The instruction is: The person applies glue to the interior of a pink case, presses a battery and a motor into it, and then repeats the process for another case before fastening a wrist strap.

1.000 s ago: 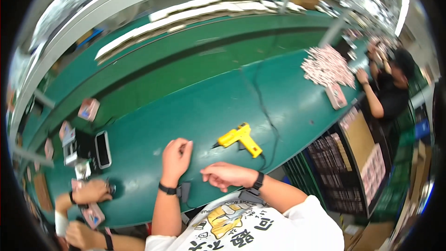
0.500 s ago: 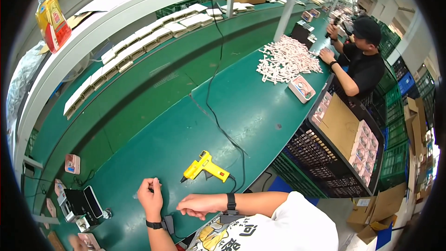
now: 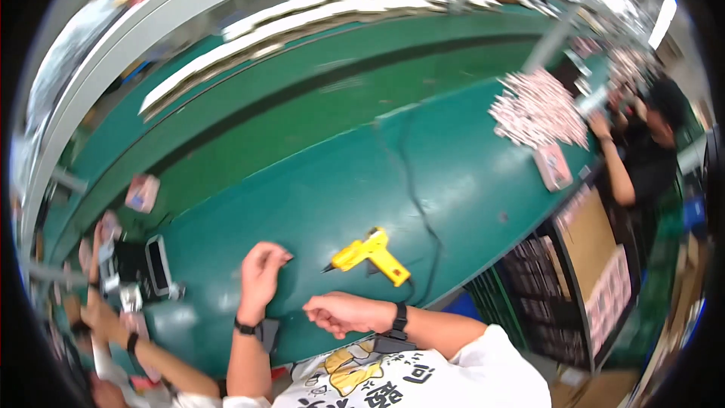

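Note:
My left hand (image 3: 261, 278) is raised over the green workbench, its thumb and fingers pinched together. A small dark spot shows at its fingertips, too blurred to name. Just to its right, my right hand (image 3: 349, 313) hovers near the bench's front edge with fingers curled in; whether anything is inside them is hidden. Beyond the right hand, a yellow glue gun (image 3: 370, 255) lies on its side, nozzle toward my left hand, touched by neither. Its dark cable (image 3: 420, 215) runs back across the bench.
A pile of pale pink parts (image 3: 538, 109) and a pink tray (image 3: 553, 167) sit far right, near a co-worker (image 3: 655, 143). Crates (image 3: 547, 295) stand right of the bench. At left, another person's arm (image 3: 143, 347) reaches past a phone-like device (image 3: 158, 266). White pieces (image 3: 302, 19) line the shelf.
The view has swung, shifting the bench and glue gun within it and blurring the surroundings. My left hand's fingers have turned toward the right. Another person's arms now show more fully at lower left.

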